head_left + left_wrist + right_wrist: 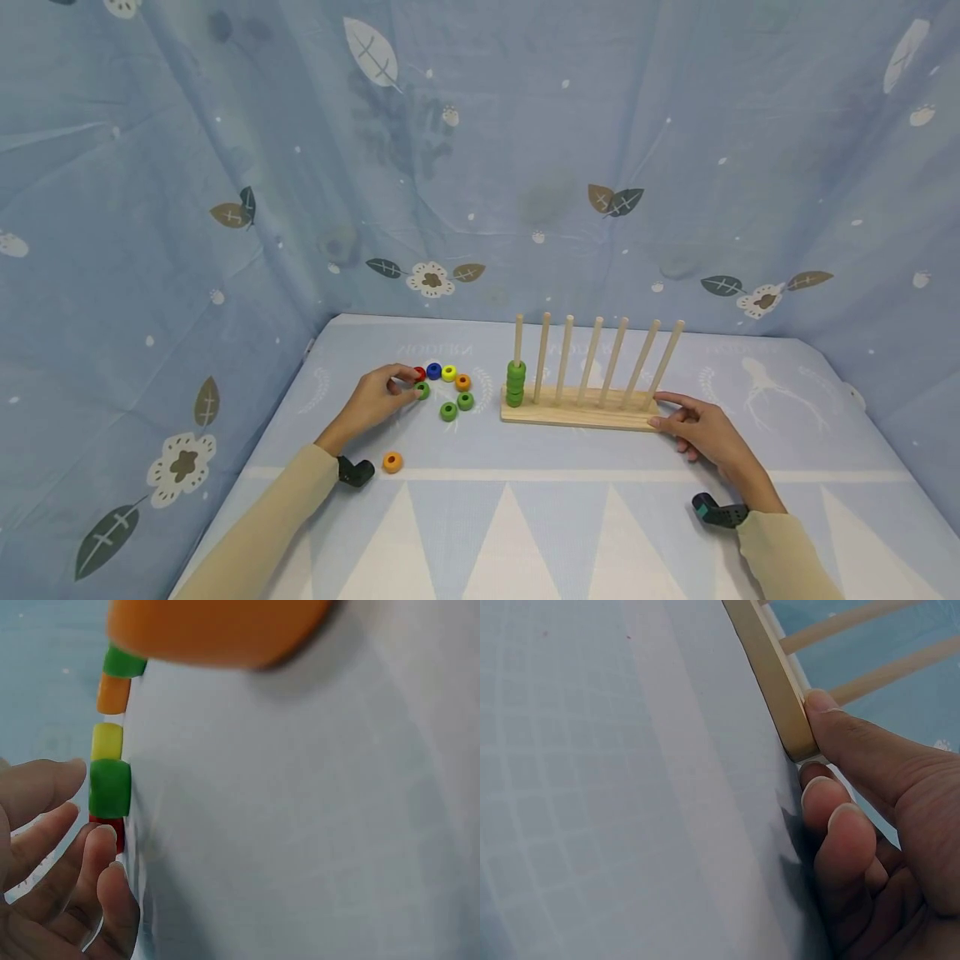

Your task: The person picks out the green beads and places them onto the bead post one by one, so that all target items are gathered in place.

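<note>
While right hand (701,427) holds rack (577,414), left hand (375,396) by green bead (425,392)

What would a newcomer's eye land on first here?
First, probably the wooden peg stand right of centre in the head view, green beads stacked on its leftmost peg, the right hand gripping its right end. Then the bright loose beads to its left, the left hand at a green one. A blurred orange shape looms atop the left wrist view.

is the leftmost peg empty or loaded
Loaded: green beads are stacked on the lower part of the leftmost peg, leaving its top bare.
</note>
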`<state>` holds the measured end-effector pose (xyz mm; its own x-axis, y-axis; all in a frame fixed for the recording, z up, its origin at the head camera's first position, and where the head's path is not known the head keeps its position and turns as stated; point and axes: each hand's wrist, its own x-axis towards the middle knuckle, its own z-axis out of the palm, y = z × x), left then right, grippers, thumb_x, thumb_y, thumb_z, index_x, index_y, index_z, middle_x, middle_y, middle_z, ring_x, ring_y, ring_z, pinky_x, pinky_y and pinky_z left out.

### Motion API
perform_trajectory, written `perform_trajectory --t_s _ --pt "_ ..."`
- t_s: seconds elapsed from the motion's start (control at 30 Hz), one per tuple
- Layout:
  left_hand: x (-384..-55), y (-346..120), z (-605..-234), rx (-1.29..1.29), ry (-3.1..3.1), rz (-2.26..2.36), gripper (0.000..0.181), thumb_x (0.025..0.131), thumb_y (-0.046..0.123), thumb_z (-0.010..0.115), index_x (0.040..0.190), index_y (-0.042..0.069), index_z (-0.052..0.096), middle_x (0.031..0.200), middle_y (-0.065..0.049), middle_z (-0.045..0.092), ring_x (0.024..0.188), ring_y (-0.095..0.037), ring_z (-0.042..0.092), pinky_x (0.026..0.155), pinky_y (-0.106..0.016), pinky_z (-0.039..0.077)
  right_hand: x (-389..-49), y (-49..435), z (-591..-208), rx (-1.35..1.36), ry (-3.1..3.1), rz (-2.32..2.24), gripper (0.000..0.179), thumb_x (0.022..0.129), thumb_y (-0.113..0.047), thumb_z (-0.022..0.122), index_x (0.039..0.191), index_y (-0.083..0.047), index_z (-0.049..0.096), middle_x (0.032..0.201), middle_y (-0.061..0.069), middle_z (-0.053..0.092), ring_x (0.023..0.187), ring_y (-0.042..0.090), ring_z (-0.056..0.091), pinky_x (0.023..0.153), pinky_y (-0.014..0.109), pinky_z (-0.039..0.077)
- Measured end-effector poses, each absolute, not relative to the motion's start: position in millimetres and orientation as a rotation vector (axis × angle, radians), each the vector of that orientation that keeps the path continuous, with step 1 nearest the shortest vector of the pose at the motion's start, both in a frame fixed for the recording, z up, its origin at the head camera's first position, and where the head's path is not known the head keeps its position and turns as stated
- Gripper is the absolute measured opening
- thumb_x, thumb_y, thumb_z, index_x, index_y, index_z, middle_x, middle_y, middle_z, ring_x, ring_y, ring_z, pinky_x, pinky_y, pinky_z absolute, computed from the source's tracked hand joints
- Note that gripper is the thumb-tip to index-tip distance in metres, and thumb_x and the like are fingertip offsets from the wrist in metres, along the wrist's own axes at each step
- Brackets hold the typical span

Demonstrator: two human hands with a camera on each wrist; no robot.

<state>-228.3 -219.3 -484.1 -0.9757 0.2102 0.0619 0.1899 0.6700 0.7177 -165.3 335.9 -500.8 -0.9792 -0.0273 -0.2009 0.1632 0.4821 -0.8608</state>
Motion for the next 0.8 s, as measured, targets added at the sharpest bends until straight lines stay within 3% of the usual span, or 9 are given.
perform_trajectory --t_s 0.23,0.8 --pt "-232.1 -219.9 -488.6 0.304 2.813 1.181 0.031 0.093 0.024 0.08 0.122 0.015 0.073 0.113 -0.004 0.07 0.079 -0.019 0.054 0.061 -0.029 0.044 -165.6 335.7 -501.2 0.121 2.539 -1.506 0.073 0.093 -0.036 0.078 0.152 -0.007 0.049 0.083 0.011 0.056 0.057 0.014 0.053 0.05 0.03 0.051" --pt "-232.9 -215.7 -489.3 0.296 2.811 1.151 0.03 0.091 0.024 0.082 0.119 0.015 0.074 0.109 -0.003 0.068 0.078 -0.02 0.052 0.062 -0.031 0.043 -165.3 336.8 -503.8 0.112 2.544 -1.514 0.073 0.093 -0.036 0.078 0.153 -0.006 0.048 0.084 0.011 0.057 0.056 0.014 0.053 0.05 0.03 0.05"
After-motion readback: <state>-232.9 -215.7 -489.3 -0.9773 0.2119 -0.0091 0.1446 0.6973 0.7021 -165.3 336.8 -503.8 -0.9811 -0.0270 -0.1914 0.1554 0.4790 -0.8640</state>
